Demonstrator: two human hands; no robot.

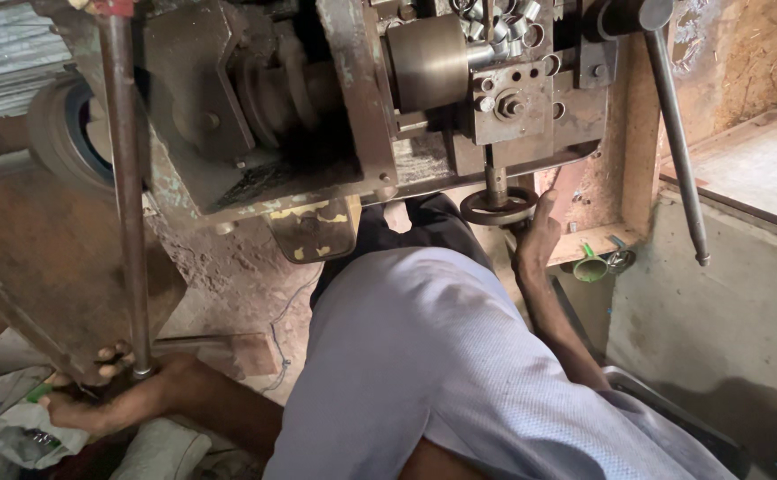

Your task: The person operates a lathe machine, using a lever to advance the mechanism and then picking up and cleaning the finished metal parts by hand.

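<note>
Head view: we look down past our own pale shirt [460, 356] at an old, worn metal machine [317, 116] that fills the top of the frame. Our left hand [95, 396] is low at the left edge, its fingers [108, 360] curled shut around the bottom end of a long upright steel rod [126, 178]. That rod runs from the hand straight up the left side of the machine and out of the top of the frame. Under the hand lies a crumpled white sack [15, 431], and something small and green shows just beside the knuckles; we cannot tell what it is.

Our right hand [540, 236] reaches up under the machine's right half. Its palm and thumb rest against the rim of a small round handwheel [498, 206] on a short vertical shaft; we cannot tell whether the fingers close around the rim, as they are hidden behind the wheel.

To the right, a second long rod [677, 142] slants down from the machine, well apart from either hand. On a wooden ledge near the right wrist sits a small green funnel [589, 266]. A brass-coloured drum [426, 62] sticks out of the machine's front, above the handwheel.
</note>
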